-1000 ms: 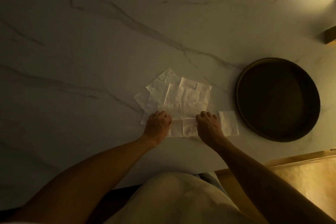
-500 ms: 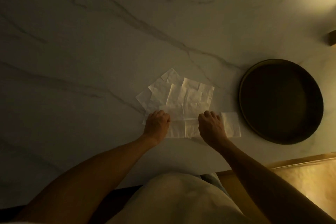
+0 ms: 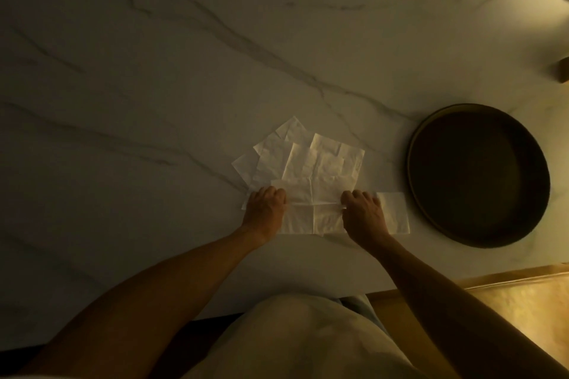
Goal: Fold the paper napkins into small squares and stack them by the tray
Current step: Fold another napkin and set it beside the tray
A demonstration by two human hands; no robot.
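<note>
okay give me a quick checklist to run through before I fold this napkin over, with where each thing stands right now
1. Both hands on the same napkin: ok. The left hand and right hand sit at either end of the top napkin, along its middle crease.
2. Firm grip on the paper: cannot tell. The fingers are curled, but whether they pinch an edge or just press is hidden.
3. Only one sheet taken: cannot tell. The loose napkins overlap underneath.
4. Stacking spot ready: ok. A folded square already lies between the right hand and the round tray.
5. Square clear of the fold: not ok. The right hand partly covers it.
</note>
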